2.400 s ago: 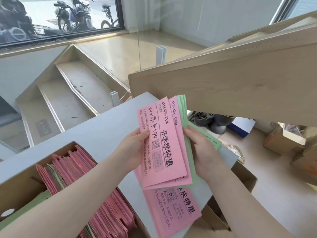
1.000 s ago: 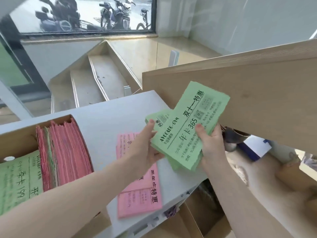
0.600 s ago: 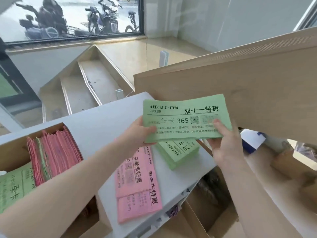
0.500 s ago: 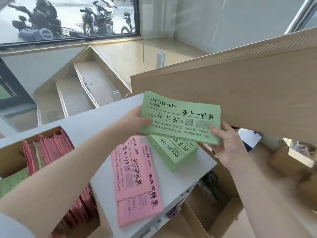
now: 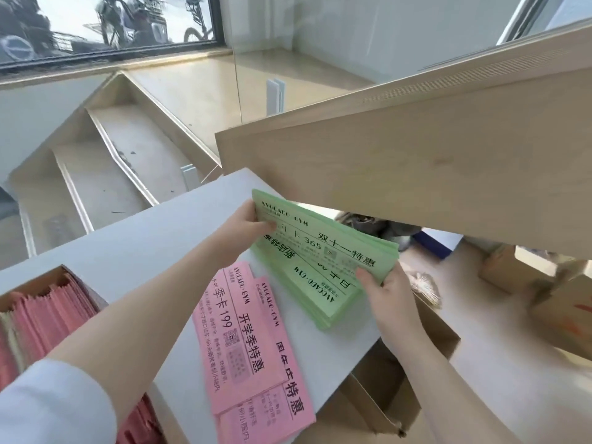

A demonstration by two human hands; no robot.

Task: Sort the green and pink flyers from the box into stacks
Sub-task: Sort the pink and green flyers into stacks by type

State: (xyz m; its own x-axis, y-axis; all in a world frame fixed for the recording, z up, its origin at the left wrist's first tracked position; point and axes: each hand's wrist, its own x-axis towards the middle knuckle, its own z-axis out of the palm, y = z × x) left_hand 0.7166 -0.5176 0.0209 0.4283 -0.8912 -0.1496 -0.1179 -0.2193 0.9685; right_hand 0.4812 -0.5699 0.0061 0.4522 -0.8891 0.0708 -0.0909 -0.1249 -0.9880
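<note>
Both hands hold a bundle of green flyers (image 5: pixel 333 243) just above the green stack (image 5: pixel 315 290) on the grey table (image 5: pixel 134 245). My left hand (image 5: pixel 243 227) grips the bundle's far left end, thumb on top. My right hand (image 5: pixel 382 288) pinches its near right corner. The bundle lies tilted across the stack, partly covering it. A pink stack (image 5: pixel 246 344) lies on the table in front of the green one. The cardboard box (image 5: pixel 38 280) at the left holds several pink flyers (image 5: pixel 48 315) standing on edge.
A slanted wooden stair panel (image 5: pixel 416 155) overhangs the table's far right side. Open cardboard boxes (image 5: pixel 397 379) sit on the floor below the table's right edge, more boxes (image 5: pixel 560 302) further right. Wooden steps (image 5: pixel 105 174) descend beyond the table.
The pink flyers left my hands and now lie on the table. Both hands turned the green bundle level and lowered it onto the green stack.
</note>
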